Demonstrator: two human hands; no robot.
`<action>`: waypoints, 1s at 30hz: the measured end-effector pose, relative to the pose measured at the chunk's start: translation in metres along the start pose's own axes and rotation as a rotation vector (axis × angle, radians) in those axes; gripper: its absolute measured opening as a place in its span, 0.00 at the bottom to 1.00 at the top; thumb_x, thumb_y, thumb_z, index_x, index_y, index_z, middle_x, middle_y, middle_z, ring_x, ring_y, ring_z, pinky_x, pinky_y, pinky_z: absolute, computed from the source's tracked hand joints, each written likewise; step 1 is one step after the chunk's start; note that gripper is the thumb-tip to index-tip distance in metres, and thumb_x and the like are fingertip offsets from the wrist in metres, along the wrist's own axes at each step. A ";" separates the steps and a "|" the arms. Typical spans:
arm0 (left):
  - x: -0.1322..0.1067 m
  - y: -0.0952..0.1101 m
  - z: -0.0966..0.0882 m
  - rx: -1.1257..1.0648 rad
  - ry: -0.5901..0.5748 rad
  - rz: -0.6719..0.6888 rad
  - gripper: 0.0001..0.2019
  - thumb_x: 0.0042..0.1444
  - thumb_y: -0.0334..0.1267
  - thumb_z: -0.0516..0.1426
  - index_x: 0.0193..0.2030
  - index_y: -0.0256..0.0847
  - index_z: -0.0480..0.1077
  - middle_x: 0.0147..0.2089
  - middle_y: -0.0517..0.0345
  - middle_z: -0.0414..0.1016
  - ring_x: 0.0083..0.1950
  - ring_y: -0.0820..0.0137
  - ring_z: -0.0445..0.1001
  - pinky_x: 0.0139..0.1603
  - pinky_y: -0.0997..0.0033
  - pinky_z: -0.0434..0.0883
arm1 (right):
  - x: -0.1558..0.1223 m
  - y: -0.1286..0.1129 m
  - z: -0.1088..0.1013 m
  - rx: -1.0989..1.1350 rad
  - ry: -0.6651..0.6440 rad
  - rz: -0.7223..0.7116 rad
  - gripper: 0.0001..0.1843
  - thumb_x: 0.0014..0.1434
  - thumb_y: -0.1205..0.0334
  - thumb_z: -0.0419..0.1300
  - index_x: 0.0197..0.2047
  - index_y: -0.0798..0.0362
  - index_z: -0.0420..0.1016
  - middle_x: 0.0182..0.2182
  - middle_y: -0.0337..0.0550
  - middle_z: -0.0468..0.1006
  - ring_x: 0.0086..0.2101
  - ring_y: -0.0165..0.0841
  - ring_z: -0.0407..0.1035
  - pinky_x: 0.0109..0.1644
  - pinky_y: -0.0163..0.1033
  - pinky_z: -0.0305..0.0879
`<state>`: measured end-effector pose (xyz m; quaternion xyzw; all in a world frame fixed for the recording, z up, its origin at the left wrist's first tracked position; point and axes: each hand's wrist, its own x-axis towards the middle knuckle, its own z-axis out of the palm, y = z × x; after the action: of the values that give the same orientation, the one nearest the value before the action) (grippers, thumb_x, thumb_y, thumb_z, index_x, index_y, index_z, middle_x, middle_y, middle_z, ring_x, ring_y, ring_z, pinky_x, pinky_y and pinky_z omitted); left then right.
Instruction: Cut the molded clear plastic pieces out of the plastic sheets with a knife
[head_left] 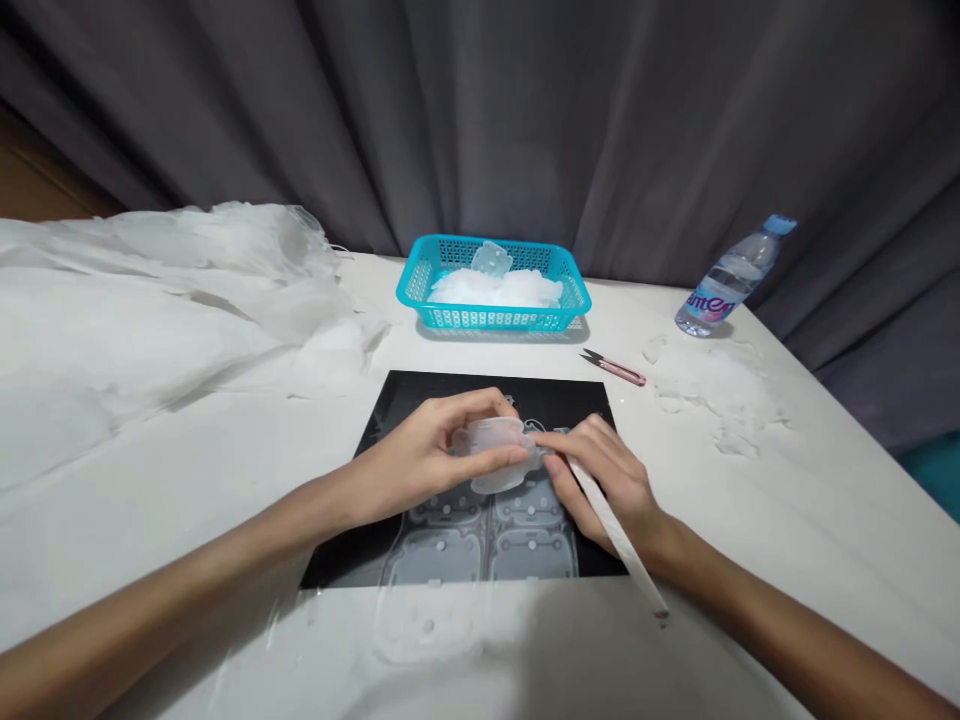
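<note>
My left hand (457, 440) grips a small translucent plastic piece (495, 470) with rounded lobes between thumb and fingers, above the black mat (345, 550). A slim white pen-like tool (615, 530) lies in my right hand (604, 475), its back end slanting toward me. The tip of that tool is hidden. My right fingertips meet the right edge of the plastic piece. Below both hands, a translucent sheet of moulded rounded-square pieces (446, 555) lies partly on the mat and partly over its near edge onto the white table (240, 620).
Behind the mat stands a blue plastic basket (491, 318) holding several translucent pieces (499, 288). Pink-handled thread snips (613, 368) lie to its right, near a pile of clear scraps (720, 385) and a water bottle (727, 285). White plastic sheeting (150, 310) is heaped at left.
</note>
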<state>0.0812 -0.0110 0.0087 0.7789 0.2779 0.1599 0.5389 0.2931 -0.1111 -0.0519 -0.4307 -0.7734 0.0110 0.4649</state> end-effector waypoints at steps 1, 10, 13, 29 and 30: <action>0.000 -0.001 0.000 0.011 0.009 -0.004 0.15 0.64 0.51 0.63 0.41 0.40 0.73 0.36 0.60 0.72 0.33 0.71 0.69 0.32 0.74 0.66 | 0.000 0.001 0.001 -0.010 -0.022 -0.020 0.19 0.69 0.75 0.56 0.60 0.51 0.71 0.34 0.43 0.75 0.33 0.35 0.66 0.37 0.42 0.67; 0.002 -0.007 0.005 0.073 -0.004 -0.021 0.13 0.61 0.46 0.64 0.40 0.42 0.67 0.32 0.65 0.70 0.30 0.73 0.63 0.31 0.75 0.60 | 0.001 0.002 0.005 -0.047 -0.057 -0.042 0.10 0.68 0.74 0.57 0.50 0.54 0.74 0.29 0.41 0.72 0.31 0.34 0.64 0.35 0.42 0.66; 0.003 -0.007 0.009 0.094 -0.056 -0.042 0.13 0.63 0.48 0.63 0.43 0.40 0.77 0.31 0.63 0.71 0.28 0.73 0.63 0.28 0.75 0.59 | 0.000 0.002 0.005 -0.066 -0.079 -0.041 0.11 0.68 0.75 0.56 0.49 0.53 0.74 0.30 0.42 0.74 0.32 0.35 0.65 0.36 0.42 0.67; 0.007 -0.005 -0.018 -0.393 -0.031 -0.128 0.12 0.65 0.47 0.65 0.44 0.41 0.73 0.43 0.51 0.85 0.41 0.63 0.84 0.41 0.68 0.78 | 0.003 0.006 0.001 0.005 0.170 0.371 0.10 0.70 0.69 0.58 0.50 0.50 0.78 0.33 0.41 0.74 0.34 0.34 0.70 0.39 0.42 0.68; 0.005 -0.001 -0.012 -0.379 -0.061 -0.117 0.12 0.65 0.46 0.65 0.44 0.41 0.74 0.43 0.52 0.84 0.41 0.65 0.83 0.42 0.69 0.77 | 0.002 0.004 0.000 0.014 0.201 0.381 0.11 0.70 0.68 0.57 0.51 0.50 0.78 0.34 0.41 0.74 0.34 0.35 0.70 0.39 0.42 0.68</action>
<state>0.0786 0.0012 0.0120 0.6505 0.2709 0.1541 0.6926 0.2959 -0.1072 -0.0520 -0.5648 -0.6278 0.0613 0.5322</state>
